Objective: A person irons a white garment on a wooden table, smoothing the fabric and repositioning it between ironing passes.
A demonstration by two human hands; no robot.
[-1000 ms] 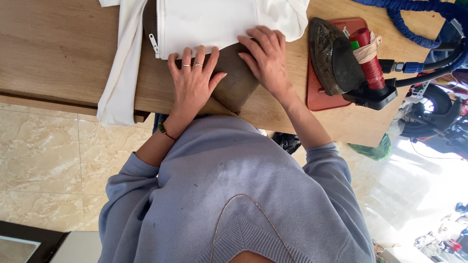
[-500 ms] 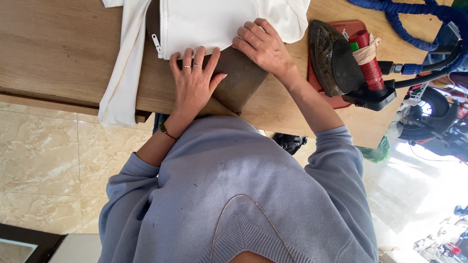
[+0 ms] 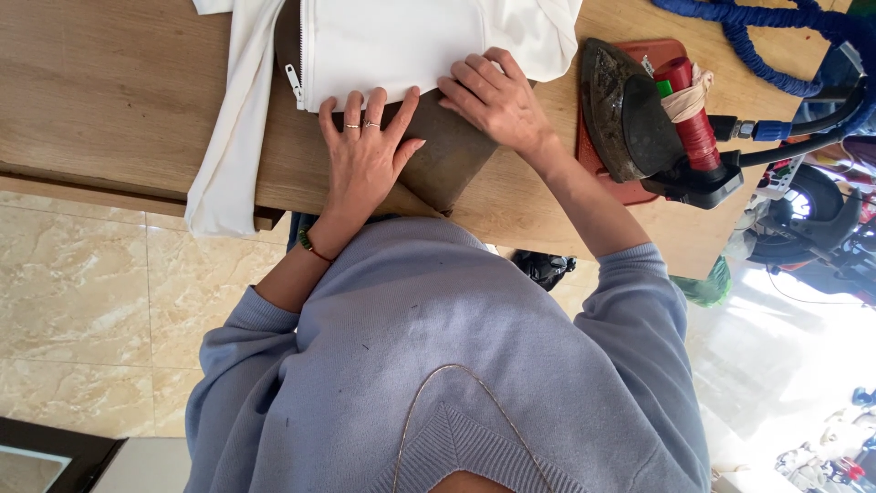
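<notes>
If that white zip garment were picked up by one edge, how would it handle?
The garment would probably go limp: one part already droops over the table edge. It looks like thin fabric, so likely light for its size. Both hands, left and right, rest flat at its hem, so it may slide on the wood.

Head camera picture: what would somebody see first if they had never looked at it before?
Two bare hands pressing on a white zippered cloth garment at the top middle of the wooden table: the left hand lies flat, ringed fingers spread over a brown pad, and the right hand rests beside it on the garment's edge. To the right, a heavy dark iron with a red handle sits on a red tray, blue hose behind it.
</notes>
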